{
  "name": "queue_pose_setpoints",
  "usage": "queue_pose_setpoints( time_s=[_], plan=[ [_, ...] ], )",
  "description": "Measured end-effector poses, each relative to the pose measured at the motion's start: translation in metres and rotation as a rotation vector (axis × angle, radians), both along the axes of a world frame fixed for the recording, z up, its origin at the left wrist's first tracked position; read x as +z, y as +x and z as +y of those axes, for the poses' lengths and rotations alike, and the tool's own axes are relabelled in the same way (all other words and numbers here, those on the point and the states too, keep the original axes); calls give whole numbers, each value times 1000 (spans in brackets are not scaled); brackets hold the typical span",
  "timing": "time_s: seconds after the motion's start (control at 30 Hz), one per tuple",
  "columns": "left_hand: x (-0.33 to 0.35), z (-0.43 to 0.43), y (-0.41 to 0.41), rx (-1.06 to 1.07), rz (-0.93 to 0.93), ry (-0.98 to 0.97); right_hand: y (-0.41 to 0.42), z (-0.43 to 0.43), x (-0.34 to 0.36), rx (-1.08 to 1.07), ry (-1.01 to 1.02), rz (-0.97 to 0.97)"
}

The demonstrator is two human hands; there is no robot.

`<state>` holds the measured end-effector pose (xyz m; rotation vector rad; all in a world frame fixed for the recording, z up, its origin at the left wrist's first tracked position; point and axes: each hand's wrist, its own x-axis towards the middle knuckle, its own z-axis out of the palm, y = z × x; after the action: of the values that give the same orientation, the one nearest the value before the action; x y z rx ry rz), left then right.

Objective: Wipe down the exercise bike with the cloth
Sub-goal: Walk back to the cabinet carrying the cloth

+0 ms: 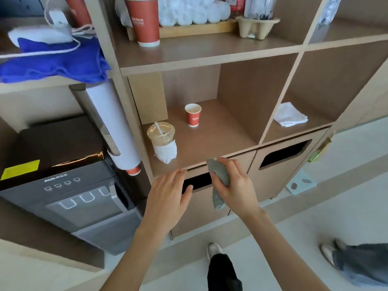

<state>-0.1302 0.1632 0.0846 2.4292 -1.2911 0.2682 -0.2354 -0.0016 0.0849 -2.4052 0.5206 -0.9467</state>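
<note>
Right hand (237, 185), lower centre of frame: fingers curled round a bunched grey terry cloth (220, 174), tail hanging below the palm. This looks like a carrying grip, not spread flat for wiping. Left hand (168, 192), just beside it: fingers straight and spread, holding nothing, over the front edge of the pale wooden shelf unit (210, 141). Further back on that shelf: clear plastic lidded cup with straw (161, 137), small red paper cup (193, 115). Exercise bike not in view; wiping not yet begun.
</note>
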Motion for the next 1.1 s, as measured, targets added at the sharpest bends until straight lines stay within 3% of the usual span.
queue_pose_setpoints(
  time_s=[0.33, 0.57, 0.77, 0.97, 1.1],
  plan=[
    [-10, -117, 62, 184, -10, -64, 111, -129, -3, 170, 10, 19],
    [-30, -165, 81, 343, -5, -62, 174, -172, -23, 308, 64, 25],
    [-42, -179, 94, 477, 45, 11, 202, -178, -75, 390, 22, 192],
    [-51, -187, 98, 477, 65, 63, 192, -184, -114, 382, -135, 436],
    [-57, -188, 101, 464, 49, 85, 189, -185, -122, 397, -171, 480]
  ],
)
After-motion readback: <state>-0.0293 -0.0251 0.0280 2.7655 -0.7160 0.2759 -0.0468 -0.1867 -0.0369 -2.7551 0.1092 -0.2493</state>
